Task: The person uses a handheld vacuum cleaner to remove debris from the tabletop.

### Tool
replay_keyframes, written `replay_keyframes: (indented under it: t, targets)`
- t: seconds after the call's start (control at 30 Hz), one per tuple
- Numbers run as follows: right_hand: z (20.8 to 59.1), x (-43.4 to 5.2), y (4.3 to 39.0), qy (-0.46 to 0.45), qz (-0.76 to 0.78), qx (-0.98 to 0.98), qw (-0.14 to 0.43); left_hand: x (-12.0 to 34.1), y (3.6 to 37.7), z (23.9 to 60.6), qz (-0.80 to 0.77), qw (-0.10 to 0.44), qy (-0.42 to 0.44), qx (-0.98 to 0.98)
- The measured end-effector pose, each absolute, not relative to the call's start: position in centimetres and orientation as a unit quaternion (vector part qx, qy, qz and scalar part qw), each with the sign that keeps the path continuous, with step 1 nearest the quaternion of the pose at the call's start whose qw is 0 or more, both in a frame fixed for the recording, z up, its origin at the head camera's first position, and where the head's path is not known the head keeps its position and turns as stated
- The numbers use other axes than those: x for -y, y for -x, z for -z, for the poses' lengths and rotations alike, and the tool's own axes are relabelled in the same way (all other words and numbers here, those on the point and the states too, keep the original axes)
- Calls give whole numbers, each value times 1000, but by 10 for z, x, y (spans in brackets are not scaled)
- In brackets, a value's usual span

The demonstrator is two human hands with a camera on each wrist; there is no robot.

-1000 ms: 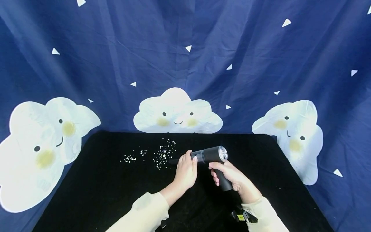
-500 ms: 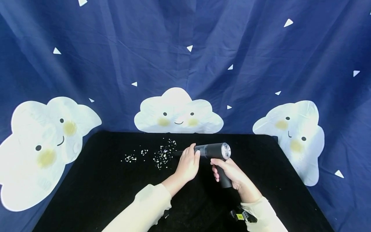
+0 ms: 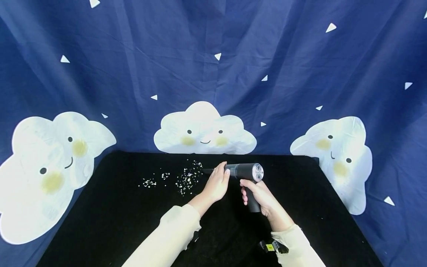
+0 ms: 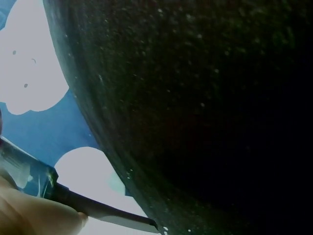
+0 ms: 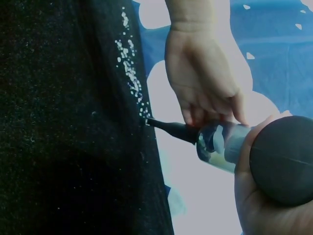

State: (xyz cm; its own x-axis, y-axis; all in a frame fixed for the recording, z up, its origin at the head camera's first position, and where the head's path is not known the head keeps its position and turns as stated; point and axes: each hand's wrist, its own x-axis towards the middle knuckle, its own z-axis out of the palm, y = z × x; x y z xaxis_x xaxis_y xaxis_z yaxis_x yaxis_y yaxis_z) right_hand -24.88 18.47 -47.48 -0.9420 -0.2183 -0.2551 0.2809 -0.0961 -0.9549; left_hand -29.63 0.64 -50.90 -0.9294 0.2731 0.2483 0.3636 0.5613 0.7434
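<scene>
A black handheld vacuum cleaner (image 3: 245,171) with a clear front chamber (image 5: 217,147) and a narrow dark nozzle (image 4: 107,211) lies roughly level across both hands. My right hand (image 3: 261,196) grips its handle from the right, thumb near the top. Around the front chamber, my left hand (image 3: 216,185) holds the vacuum with its fingers, as the right wrist view shows. The nozzle tip points left, at the right edge of a scatter of small white scraps (image 3: 188,180). In the right wrist view, the round end of the handle (image 5: 283,159) faces the camera.
The work surface is a black cloth-covered table (image 3: 133,222). Smaller clusters of scraps (image 3: 149,183) lie farther left. Behind stands a blue curtain (image 3: 213,74) printed with white clouds. A wrist camera (image 3: 270,246) sits at the right sleeve.
Both hands have moved the vacuum toward the far side of the table, and its nozzle has shifted slightly right. The scraps look much the same.
</scene>
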Motion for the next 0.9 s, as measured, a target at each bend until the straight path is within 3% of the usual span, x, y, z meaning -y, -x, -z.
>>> replay_keyframes:
  t: [0.63, 0.9]
  targets:
    - [476, -181, 251, -15, 735, -651, 189, 0, 292, 512, 435, 45, 153, 886]
    - [477, -182, 252, 0, 733, -647, 208, 2, 282, 508, 436, 68, 148, 885]
